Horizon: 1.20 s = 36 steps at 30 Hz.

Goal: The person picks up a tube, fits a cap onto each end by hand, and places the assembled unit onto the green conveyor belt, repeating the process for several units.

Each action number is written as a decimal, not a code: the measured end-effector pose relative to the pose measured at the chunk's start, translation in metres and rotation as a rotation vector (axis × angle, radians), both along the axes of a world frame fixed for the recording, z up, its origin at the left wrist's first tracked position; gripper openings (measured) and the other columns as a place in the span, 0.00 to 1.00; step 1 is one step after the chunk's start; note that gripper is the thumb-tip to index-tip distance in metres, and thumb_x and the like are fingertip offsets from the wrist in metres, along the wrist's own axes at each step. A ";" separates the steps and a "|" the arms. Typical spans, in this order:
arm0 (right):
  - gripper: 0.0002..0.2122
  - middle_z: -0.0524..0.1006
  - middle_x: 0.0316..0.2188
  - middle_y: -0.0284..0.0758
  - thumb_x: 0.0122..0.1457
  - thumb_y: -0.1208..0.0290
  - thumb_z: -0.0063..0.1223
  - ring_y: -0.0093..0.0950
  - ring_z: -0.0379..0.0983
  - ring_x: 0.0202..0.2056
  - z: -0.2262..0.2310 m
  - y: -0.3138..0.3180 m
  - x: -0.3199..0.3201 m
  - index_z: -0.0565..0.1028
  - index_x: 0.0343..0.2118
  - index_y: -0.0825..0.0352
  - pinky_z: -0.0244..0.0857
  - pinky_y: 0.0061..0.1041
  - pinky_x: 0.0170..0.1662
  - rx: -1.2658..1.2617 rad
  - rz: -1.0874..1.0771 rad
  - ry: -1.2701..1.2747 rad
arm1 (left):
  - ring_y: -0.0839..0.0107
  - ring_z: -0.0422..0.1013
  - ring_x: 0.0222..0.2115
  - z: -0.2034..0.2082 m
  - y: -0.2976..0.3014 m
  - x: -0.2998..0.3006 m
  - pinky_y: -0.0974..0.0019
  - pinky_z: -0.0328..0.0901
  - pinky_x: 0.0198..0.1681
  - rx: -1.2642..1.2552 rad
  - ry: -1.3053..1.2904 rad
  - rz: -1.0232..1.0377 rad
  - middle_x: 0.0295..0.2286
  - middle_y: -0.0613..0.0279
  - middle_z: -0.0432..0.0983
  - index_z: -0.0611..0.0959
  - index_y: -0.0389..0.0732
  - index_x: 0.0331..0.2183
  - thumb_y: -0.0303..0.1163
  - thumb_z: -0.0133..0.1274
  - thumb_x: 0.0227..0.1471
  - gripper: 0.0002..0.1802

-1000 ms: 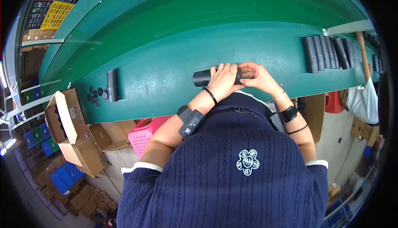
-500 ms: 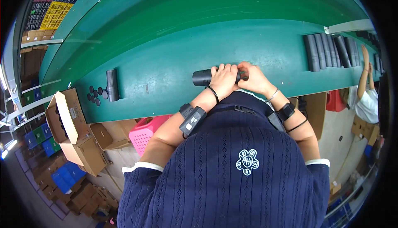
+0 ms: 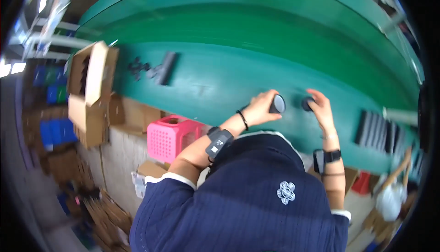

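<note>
My left hand [image 3: 259,110] is closed around a black cylinder [image 3: 274,105], whose pale round end faces right. Most of the cylinder's body is hidden under my fingers. Apart from it, to the right, my right hand [image 3: 323,111] pinches a small round black cap [image 3: 307,104] just over the green table [image 3: 229,80]. At the left of the table a similar black cylinder [image 3: 167,68] lies beside several small black discs [image 3: 136,68], blurred by motion.
A row of black cylinders [image 3: 376,130] lies at the table's right end, near a co-worker's forearms [image 3: 398,172]. Open cardboard boxes [image 3: 101,75] stand at the left edge. A pink plastic stool [image 3: 163,139] is below the table's front edge.
My hands have parted: the right has moved away from the cylinder's end with the cap in it. The cylinder's pale end now shows. The whole view has turned.
</note>
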State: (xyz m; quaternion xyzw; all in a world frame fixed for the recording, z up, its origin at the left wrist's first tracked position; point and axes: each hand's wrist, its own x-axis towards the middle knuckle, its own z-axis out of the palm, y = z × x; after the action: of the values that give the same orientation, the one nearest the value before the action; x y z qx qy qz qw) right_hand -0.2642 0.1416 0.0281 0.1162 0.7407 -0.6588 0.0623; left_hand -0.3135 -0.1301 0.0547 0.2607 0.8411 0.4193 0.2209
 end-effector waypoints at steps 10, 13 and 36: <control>0.11 0.78 0.30 0.33 0.51 0.80 0.55 0.19 0.73 0.31 0.068 -0.145 -0.119 0.77 0.39 0.72 0.68 0.18 0.35 0.130 0.436 0.117 | 0.55 0.71 0.42 0.030 -0.110 0.016 0.59 0.65 0.46 0.005 -0.021 0.408 0.39 0.46 0.72 0.69 0.37 0.48 0.41 0.67 0.40 0.37; 0.10 0.78 0.27 0.30 0.50 0.78 0.59 0.18 0.71 0.29 0.139 -0.203 -0.143 0.78 0.37 0.71 0.66 0.19 0.33 0.140 0.549 0.196 | 0.50 0.70 0.46 0.082 -0.131 0.039 0.54 0.63 0.48 -0.044 -0.039 0.469 0.41 0.47 0.73 0.68 0.41 0.50 0.45 0.65 0.39 0.39; 0.17 0.76 0.41 0.40 0.45 0.61 0.67 0.40 0.70 0.47 0.387 -0.363 -0.160 0.79 0.36 0.64 0.67 0.42 0.46 1.053 0.605 0.597 | 0.64 0.70 0.43 0.370 -0.150 0.233 0.64 0.65 0.46 0.148 -0.088 0.985 0.39 0.52 0.73 0.69 0.38 0.50 0.38 0.66 0.44 0.35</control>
State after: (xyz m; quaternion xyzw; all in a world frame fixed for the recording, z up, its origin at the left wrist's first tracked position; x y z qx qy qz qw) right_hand -0.4246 -0.2213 0.4155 -0.2684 0.9482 -0.1675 -0.0282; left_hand -0.0804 -0.2799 0.4246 -0.1707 0.8222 0.5428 0.0130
